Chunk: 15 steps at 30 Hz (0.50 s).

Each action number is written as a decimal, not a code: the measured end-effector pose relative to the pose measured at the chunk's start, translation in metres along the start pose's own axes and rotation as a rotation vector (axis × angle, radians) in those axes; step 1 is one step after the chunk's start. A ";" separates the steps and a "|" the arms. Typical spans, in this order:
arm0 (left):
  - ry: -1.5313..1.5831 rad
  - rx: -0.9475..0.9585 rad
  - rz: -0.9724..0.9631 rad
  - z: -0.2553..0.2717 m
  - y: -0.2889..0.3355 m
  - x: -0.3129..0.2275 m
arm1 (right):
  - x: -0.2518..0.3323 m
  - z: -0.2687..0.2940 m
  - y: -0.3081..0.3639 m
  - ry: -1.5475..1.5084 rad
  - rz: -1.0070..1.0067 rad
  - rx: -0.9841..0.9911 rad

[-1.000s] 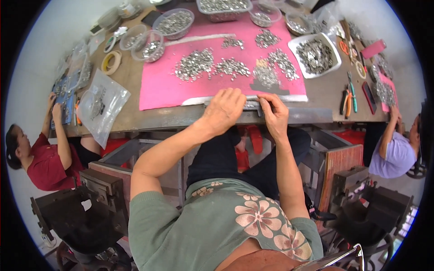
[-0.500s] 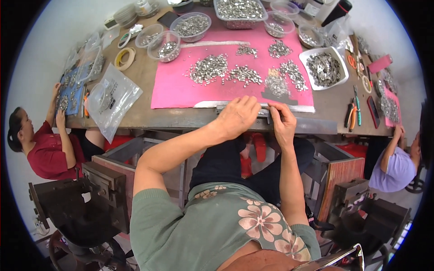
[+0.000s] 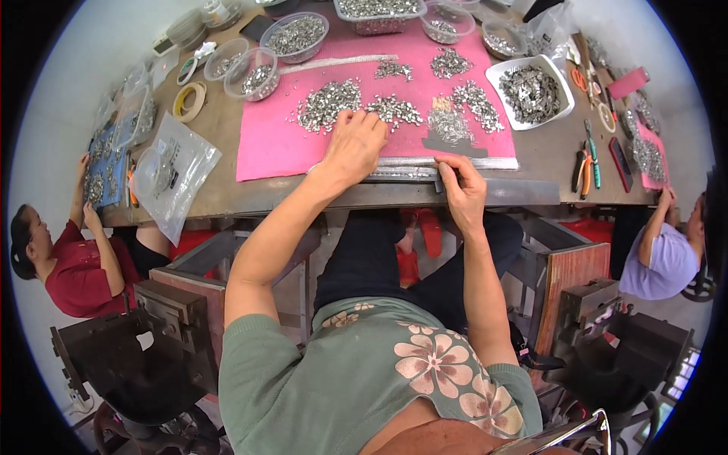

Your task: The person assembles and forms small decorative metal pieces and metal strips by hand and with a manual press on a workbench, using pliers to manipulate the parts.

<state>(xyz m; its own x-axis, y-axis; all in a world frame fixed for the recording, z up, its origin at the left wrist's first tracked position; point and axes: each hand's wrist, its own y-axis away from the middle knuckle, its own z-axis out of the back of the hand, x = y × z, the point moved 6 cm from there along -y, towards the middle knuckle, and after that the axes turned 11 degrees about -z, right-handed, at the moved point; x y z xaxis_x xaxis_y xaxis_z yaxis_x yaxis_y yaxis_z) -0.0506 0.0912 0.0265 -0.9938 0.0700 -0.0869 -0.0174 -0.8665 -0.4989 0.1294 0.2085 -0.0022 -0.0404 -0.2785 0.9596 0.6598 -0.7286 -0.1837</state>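
Note:
My left hand reaches over the pink mat, its fingers bent down and close together. Its fingertips meet the near edge of a heap of small shiny metal pieces, beside a second heap. What those fingertips pinch, if anything, is hidden. Along the table's front edge lies a long, narrow metal rail. My right hand pinches the rail between thumb and forefinger, near a small dark block. Beyond it, thin silvery slivers are piled by a dark grey strip.
A white tray and clear tubs hold metal pieces. Pliers lie at right; tape and a plastic bag lie at left. Co-workers sit at both sides, one in a red shirt, one in lilac.
My left hand has left the rail and moved up and left to the metal pieces. The right hand stays at the rail. The whole view has shifted slightly.

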 end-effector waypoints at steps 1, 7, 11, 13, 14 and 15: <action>-0.027 0.023 -0.019 -0.003 -0.002 0.000 | 0.000 0.000 0.000 -0.010 -0.003 -0.003; 0.230 -0.061 0.020 0.001 -0.001 -0.016 | 0.001 0.000 0.000 0.006 -0.009 -0.011; 0.359 -0.101 0.101 0.007 0.011 -0.042 | 0.002 0.001 0.000 0.033 0.009 -0.019; 0.403 -0.164 0.157 0.009 0.014 -0.052 | 0.005 0.001 0.000 0.026 -0.005 -0.001; 0.417 -0.182 0.168 0.009 0.014 -0.056 | 0.005 0.000 0.000 0.019 -0.017 0.019; 0.418 -0.181 0.168 0.008 0.013 -0.058 | 0.006 0.000 0.001 0.019 -0.018 0.019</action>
<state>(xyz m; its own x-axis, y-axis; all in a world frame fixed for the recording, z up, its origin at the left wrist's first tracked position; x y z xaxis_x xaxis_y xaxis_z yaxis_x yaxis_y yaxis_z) 0.0061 0.0718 0.0319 -0.8511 0.1609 -0.4998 0.1961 -0.7856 -0.5869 0.1292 0.2060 0.0036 -0.0669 -0.2774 0.9584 0.6727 -0.7219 -0.1620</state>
